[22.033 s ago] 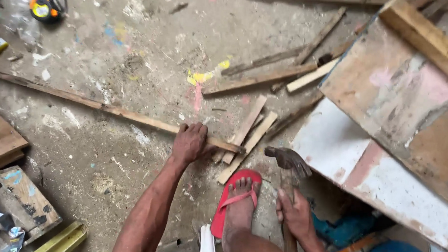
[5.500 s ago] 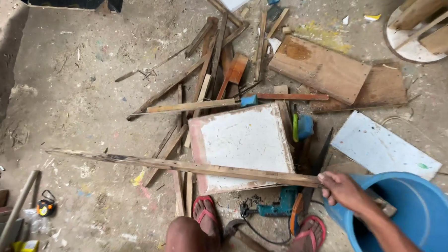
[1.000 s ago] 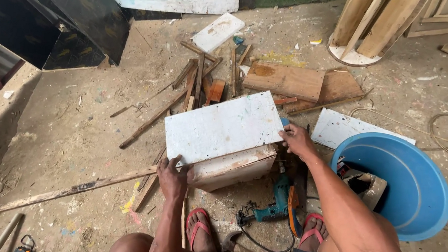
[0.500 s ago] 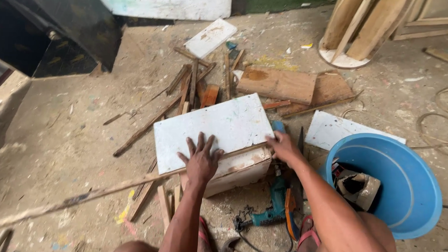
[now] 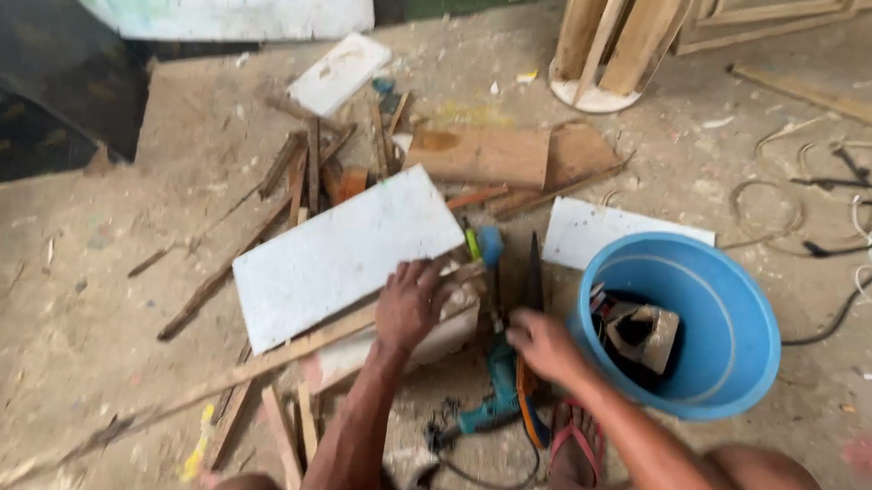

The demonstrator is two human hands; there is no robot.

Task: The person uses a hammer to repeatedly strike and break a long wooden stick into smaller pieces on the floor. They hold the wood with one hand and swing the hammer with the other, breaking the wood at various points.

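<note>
My left hand (image 5: 410, 302) lies on a long thin wooden strip (image 5: 258, 362), fingers curled over it where it crosses the near edge of a white board (image 5: 344, 256). The board rests tilted on a pale block (image 5: 379, 347). My right hand (image 5: 544, 343) hovers low beside the board's right end, over a handsaw (image 5: 533, 277) with a dark blade and orange handle. It is blurred, and its grip does not show. A teal power drill (image 5: 494, 392) lies just below it, next to my foot in a red sandal (image 5: 574, 443).
A blue plastic tub (image 5: 731, 381) holding scraps stands at the right. Behind the board lie loose sticks (image 5: 303, 168), a brown plank (image 5: 478, 155), and a second white panel (image 5: 591, 231). Cables (image 5: 844, 182) trail at far right. A wooden stand (image 5: 607, 48) is at the back.
My right hand left the board's right edge and dropped toward the saw and drill. My left hand slid right along the strip. The view shifted left, so everything sits further right.
</note>
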